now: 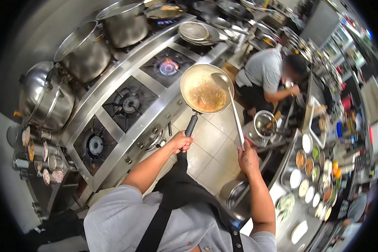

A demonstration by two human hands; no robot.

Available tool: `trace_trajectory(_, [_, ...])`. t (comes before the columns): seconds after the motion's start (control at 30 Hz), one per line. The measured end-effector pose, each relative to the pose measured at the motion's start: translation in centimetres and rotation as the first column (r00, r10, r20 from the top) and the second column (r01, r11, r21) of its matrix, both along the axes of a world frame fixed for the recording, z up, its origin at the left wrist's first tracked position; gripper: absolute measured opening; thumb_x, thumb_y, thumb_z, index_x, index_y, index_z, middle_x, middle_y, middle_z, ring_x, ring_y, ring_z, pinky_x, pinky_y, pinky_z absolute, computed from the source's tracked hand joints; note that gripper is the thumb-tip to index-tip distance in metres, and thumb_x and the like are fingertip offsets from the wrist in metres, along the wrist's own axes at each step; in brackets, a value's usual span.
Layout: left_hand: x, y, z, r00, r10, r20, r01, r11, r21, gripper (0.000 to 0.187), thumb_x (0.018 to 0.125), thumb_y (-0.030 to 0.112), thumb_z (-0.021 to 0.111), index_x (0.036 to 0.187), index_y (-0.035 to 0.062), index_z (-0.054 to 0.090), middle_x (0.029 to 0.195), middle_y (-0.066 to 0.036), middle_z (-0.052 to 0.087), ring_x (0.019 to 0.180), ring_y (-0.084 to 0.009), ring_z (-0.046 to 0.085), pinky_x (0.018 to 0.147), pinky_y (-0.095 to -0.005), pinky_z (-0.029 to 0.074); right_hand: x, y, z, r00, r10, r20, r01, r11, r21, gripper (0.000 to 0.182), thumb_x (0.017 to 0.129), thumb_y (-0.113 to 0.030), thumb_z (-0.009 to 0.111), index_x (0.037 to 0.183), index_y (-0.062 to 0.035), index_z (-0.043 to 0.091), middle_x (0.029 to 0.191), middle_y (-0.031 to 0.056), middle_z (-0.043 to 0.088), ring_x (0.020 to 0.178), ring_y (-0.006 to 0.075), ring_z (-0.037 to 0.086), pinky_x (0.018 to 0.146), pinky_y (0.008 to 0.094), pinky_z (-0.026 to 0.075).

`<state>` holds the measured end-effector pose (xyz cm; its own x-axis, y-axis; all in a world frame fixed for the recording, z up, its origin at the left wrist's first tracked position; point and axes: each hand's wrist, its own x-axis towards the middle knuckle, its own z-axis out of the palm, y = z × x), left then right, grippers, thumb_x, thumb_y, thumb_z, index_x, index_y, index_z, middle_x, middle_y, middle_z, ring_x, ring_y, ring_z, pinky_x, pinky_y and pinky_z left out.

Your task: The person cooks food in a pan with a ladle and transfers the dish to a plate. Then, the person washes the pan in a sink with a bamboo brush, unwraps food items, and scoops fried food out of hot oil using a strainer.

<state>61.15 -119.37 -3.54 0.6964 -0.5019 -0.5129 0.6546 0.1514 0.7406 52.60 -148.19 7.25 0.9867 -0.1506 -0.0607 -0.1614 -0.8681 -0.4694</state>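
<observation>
The left hand's (186, 143) fingers clamp the black handle (191, 125) of a round, cream-lined frying pan (191, 83) beside the steel stove (147, 82); the right hand (247, 159) grips a long-handled metal ladle (234, 112) — a level pan should prevent spills.

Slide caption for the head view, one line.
Left hand holds a pan of food, right hand a ladle, near a lit burner.

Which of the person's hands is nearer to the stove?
Left. The left hand, around the pan handle, is near the front of the stove; the right hand, holding the ladle, is farther away.
</observation>
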Motion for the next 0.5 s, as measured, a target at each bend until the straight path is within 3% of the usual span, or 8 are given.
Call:
trace_trajectory(0.13, [-5.7,-3.3,1.3,0.995,-0.098,0.009,0.098,0.995,0.036,0.019,0.08,0.002,0.059,0.081,0.0087,0.041,0.052,0.002,0.041,0.035,-0.0069,0.039,0.031,-0.0253,0.031,-8.4,-1.2,-1.0,0.99,-0.142,0.015,0.135,0.966,0.222,0.029,0.088,-0.016,0.054,0.107,0.0055,0.053,0.072,0.0267,0.06,0.07,0.0414,0.062,0.065,0.0465,0.047])
trace_trajectory(0.17, [-6.8,-3.9,1.3,0.993,-0.12,0.003,0.12,0.992,0.034,0.018,0.079,0.003,0.059,0.082,0.0082,0.042,0.053,0.002,0.043,0.034,-0.0079,0.039,0.031,-0.0259,0.031,-10.5,-1.2,-2.3,0.972,-0.192,-0.135,0.232,0.879,0.417,0.024,0.09,-0.017,0.053,0.101,0.0046,0.054,0.062,0.0172,0.057,0.054,0.0289,0.059,0.054,0.0403,0.047])
trace_trajectory(0.2, [-7.6,-4.5,1.2,0.986,-0.165,0.014,0.164,0.985,0.048,0.018,0.079,0.003,0.059,0.082,0.008,0.042,0.053,0.002,0.043,0.034,-0.0081,0.039,0.031,-0.0262,0.032,-12.3,0.6,0.5,0.92,-0.242,-0.308,0.379,0.746,0.548,0.02,0.092,-0.018,0.053,0.093,0.0021,0.054,0.058,0.0082,0.051,0.044,0.0166,0.051,0.042,0.0339,0.042])
trace_trajectory(0.27, [-9.2,-5.4,0.9,0.967,-0.254,0.031,0.251,0.965,0.074,0.017,0.079,0.003,0.059,0.08,0.0075,0.042,0.053,0.001,0.042,0.035,-0.0083,0.039,0.031,-0.0268,0.032,-16.0,2.0,-0.8,0.885,-0.27,-0.378,0.464,0.576,0.674,0.018,0.092,-0.019,0.052,0.088,-0.0008,0.052,0.057,0.0041,0.049,0.039,0.013,0.048,0.035,0.0296,0.039])
trace_trajectory(0.33, [-10.4,-5.9,0.6,0.942,-0.334,0.016,0.331,0.939,0.088,0.017,0.078,0.003,0.058,0.079,0.0073,0.042,0.053,0.0,0.043,0.035,-0.0087,0.04,0.03,-0.0276,0.032,-18.5,4.5,1.3,0.827,-0.285,-0.485,0.559,0.323,0.764,0.014,0.093,-0.019,0.05,0.087,-0.0061,0.051,0.058,0.0002,0.048,0.039,0.0102,0.047,0.032,0.0263,0.039])
trace_trajectory(0.4, [-11.4,-6.1,0.6,0.911,-0.412,0.025,0.407,0.907,0.111,0.016,0.077,0.002,0.057,0.079,0.0073,0.042,0.053,0.0,0.043,0.035,-0.0089,0.04,0.03,-0.0278,0.032,-20.6,6.2,2.0,0.809,-0.261,-0.527,0.567,0.111,0.816,0.017,0.094,-0.022,0.05,0.098,-0.0058,0.053,0.059,-0.0006,0.047,0.04,0.009,0.045,0.033,0.025,0.04])
trace_trajectory(0.5, [-11.9,-5.8,0.7,0.848,-0.53,0.017,0.523,0.842,0.13,0.016,0.078,0.003,0.058,0.08,0.0064,0.043,0.053,0.0,0.043,0.035,-0.0095,0.041,0.031,-0.0273,0.033,-22.8,9.3,2.5,0.803,-0.278,-0.528,0.541,-0.032,0.84,0.024,0.094,-0.024,0.051,0.11,-0.006,0.051,0.059,-0.001,0.046,0.04,0.0086,0.044,0.033,0.0244,0.041])
